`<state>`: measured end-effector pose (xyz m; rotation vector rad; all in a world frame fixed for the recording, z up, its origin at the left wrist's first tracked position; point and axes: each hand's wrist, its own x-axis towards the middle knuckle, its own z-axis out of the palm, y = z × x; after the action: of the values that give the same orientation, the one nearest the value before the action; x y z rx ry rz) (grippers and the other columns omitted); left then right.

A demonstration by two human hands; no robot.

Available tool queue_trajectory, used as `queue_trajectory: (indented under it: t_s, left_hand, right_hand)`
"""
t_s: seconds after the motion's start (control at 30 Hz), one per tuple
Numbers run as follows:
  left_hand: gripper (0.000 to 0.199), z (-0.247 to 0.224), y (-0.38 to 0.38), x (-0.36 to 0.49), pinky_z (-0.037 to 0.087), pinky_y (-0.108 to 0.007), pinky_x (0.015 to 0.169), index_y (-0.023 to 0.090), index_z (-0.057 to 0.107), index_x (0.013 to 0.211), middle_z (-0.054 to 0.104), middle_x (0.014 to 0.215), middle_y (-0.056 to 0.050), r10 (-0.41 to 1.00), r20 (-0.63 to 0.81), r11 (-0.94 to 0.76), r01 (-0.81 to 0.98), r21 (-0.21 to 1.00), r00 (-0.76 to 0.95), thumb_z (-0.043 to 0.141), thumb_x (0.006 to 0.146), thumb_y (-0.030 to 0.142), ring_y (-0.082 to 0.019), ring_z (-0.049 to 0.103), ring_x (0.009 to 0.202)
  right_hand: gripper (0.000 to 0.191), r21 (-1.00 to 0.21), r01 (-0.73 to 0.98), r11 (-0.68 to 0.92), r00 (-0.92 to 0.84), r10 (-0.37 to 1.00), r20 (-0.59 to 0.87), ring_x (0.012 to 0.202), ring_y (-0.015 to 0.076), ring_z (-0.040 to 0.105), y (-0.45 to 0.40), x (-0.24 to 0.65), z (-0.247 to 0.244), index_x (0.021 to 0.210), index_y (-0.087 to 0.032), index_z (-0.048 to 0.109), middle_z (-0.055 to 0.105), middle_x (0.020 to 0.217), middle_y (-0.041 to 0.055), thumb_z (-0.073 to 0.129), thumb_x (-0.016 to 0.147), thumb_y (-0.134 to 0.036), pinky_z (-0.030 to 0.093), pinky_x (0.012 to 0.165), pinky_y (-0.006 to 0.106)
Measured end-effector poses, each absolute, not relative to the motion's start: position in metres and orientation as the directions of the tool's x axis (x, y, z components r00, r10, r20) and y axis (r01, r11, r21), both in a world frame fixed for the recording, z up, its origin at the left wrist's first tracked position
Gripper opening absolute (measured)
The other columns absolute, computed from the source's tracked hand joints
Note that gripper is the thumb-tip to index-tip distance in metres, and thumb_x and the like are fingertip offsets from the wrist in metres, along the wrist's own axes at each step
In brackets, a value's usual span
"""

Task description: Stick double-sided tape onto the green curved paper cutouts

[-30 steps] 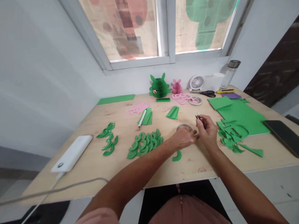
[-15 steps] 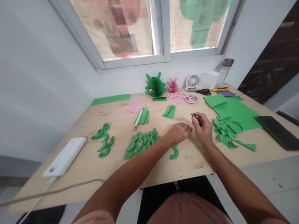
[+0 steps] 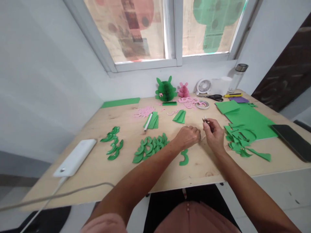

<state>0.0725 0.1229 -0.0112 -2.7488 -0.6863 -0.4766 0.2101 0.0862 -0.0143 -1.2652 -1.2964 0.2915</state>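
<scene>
My left hand is closed low over the wooden table, its fingertips round something I cannot make out. Just right of it, my right hand grips a small dark tool with a pale tip, pointing up and away from me. A curved green paper piece lies partly under my left wrist. Many green curved cutouts are heaped left of my left forearm. Green paper scraps lie to the right of my right hand.
Further left are more green pieces and a white power bank with a cable. Folded green papers, a white pen, pink cutouts, scissors and a tape roll lie beyond. A phone is far right.
The whole view has shifted slightly, so table items appear a little further right. My hands stay close together, and my right hand still holds the small tool.
</scene>
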Motion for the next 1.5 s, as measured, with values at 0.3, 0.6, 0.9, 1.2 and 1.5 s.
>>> queue_trajectory:
  t_s: [0.3, 0.6, 0.9, 1.2, 1.5]
  left_hand:
    - [0.019, -0.011, 0.118, 0.066, 0.04, -0.032, 0.064, 0.014, 0.057, 0.087, 0.063, 0.081, -0.008, 0.4, 0.361, -0.852, 0.487, -0.192, 0.843, 0.038, 0.09, 0.017, -0.02, 0.059, 0.076]
    - [0.013, 0.001, 0.087, 0.048, 0.045, -0.029, 0.071, 0.017, 0.059, 0.084, 0.066, 0.084, -0.005, 0.701, 0.471, -0.708, 0.6, 0.373, 0.535, 0.047, 0.085, 0.018, -0.017, 0.06, 0.078]
    - [0.016, 0.003, 0.078, 0.021, 0.044, -0.021, 0.05, 0.016, 0.063, 0.082, 0.065, 0.068, -0.001, 0.984, 0.156, -0.155, -0.012, 0.988, 0.087, 0.056, 0.076, 0.03, -0.011, 0.06, 0.057]
    - [0.023, 0.009, 0.081, 0.019, 0.046, -0.021, 0.048, 0.014, 0.065, 0.081, 0.067, 0.07, -0.004, 0.991, 0.08, -0.059, -0.191, 0.98, 0.109, 0.064, 0.07, 0.034, -0.012, 0.06, 0.057]
    - [0.02, 0.001, 0.086, 0.02, 0.04, -0.019, 0.044, 0.014, 0.064, 0.068, 0.062, 0.057, -0.001, 0.992, 0.028, -0.009, -0.154, 0.988, 0.122, 0.066, 0.068, 0.035, -0.01, 0.056, 0.052]
  right_hand:
    - [0.028, -0.813, 0.456, 0.363, 0.365, 0.757, 0.543, 0.061, 0.0134, 0.054, 0.087, 0.211, -0.014, 0.095, -0.017, 0.059, 0.057, 0.072, -0.0002, 0.057, 0.08, -0.042, 0.043, 0.056, 0.027]
    - [0.029, -0.767, 0.531, 0.359, 0.298, 0.769, 0.566, 0.058, 0.0134, 0.054, 0.083, 0.208, -0.011, 0.096, -0.018, 0.059, 0.06, 0.072, 0.0006, 0.055, 0.081, -0.042, 0.043, 0.054, 0.026]
    - [0.024, -0.605, 0.638, 0.475, -0.025, 0.799, 0.601, 0.067, 0.0156, 0.061, 0.071, 0.193, -0.005, 0.097, -0.02, 0.06, 0.067, 0.082, 0.0042, 0.055, 0.083, -0.038, 0.047, 0.061, 0.026]
    - [0.024, -0.516, 0.692, 0.504, -0.147, 0.798, 0.584, 0.075, 0.0179, 0.065, 0.069, 0.191, -0.008, 0.1, -0.021, 0.06, 0.07, 0.089, 0.0059, 0.053, 0.085, -0.037, 0.05, 0.066, 0.028]
    - [0.023, -0.29, 0.819, 0.495, -0.266, 0.776, 0.572, 0.071, 0.0162, 0.063, 0.067, 0.185, -0.006, 0.102, -0.021, 0.061, 0.069, 0.083, 0.0048, 0.05, 0.088, -0.036, 0.045, 0.063, 0.026]
